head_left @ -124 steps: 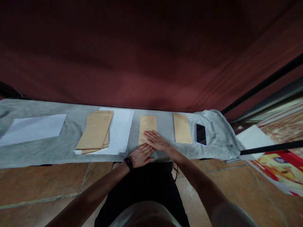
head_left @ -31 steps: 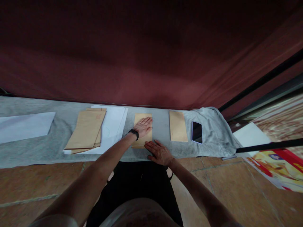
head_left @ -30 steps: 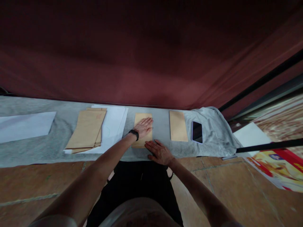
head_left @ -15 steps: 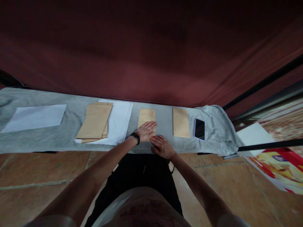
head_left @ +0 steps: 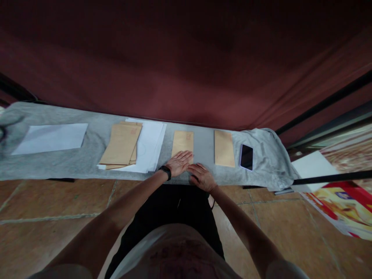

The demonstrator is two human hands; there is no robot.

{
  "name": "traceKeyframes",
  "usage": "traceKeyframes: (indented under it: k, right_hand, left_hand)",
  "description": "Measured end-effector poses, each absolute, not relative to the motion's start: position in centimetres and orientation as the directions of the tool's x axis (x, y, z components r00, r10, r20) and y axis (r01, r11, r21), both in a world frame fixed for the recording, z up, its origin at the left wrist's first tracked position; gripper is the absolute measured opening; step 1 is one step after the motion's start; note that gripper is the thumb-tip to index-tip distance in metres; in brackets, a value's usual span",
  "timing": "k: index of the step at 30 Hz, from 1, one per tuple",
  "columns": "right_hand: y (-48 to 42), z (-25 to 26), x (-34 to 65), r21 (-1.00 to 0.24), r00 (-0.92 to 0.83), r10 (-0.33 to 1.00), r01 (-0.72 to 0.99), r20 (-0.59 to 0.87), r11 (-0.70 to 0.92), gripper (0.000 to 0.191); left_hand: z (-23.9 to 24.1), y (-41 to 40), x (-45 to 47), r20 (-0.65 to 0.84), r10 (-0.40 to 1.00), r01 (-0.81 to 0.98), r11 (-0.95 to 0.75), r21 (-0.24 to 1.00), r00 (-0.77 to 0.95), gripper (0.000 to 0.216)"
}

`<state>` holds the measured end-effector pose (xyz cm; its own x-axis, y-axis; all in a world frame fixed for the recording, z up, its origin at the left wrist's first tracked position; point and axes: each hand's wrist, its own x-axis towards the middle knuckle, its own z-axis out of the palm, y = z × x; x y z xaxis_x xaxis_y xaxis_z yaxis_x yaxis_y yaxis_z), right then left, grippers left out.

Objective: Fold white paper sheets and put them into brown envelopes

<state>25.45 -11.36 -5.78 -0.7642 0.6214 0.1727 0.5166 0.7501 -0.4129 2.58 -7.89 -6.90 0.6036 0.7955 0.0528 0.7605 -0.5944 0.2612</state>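
Observation:
A brown paper envelope with a small red print near its top right lies upright in front of me on the grey cloth. Flat across its lower part rests my left hand, fingers stretched out; a dark band circles the wrist. My right hand is at the envelope's lower right corner, its fingers extended and nearly touching the left fingertips. Its thumb is bent beneath the palm side. Both hands cover the envelope's bottom edge.
Left of my hands, a stack of brown envelopes overlaps white sheets. Farther left lies another white sheet. To the right are a second envelope and a phone. A dark red curtain hangs behind the cloth.
The view has shifted slightly, so the things on the cloth appear a little farther right and higher. My left hand stays on the envelope; the right hand remains near its lower corner.

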Motion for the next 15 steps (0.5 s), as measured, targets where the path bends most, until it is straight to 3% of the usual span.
traceKeyframes:
  k: [9, 15]
  right_hand:
    - [-11.4, -6.1, 25.1, -0.439, -0.678, 0.713, 0.594, 0.179, 0.675, 0.036]
    - [-11.6, -6.9, 24.5, -0.475, -0.580, 0.785, 0.640, 0.217, 0.604, 0.029]
  left_hand:
    - [-6.7, -10.8, 1.1, 0.111, 0.784, 0.738, -0.615, 0.278, 0.611, 0.055]
    - [-7.6, -12.3, -0.3, 0.232, 0.813, 0.737, -0.582, 0.345, 0.533, 0.047]
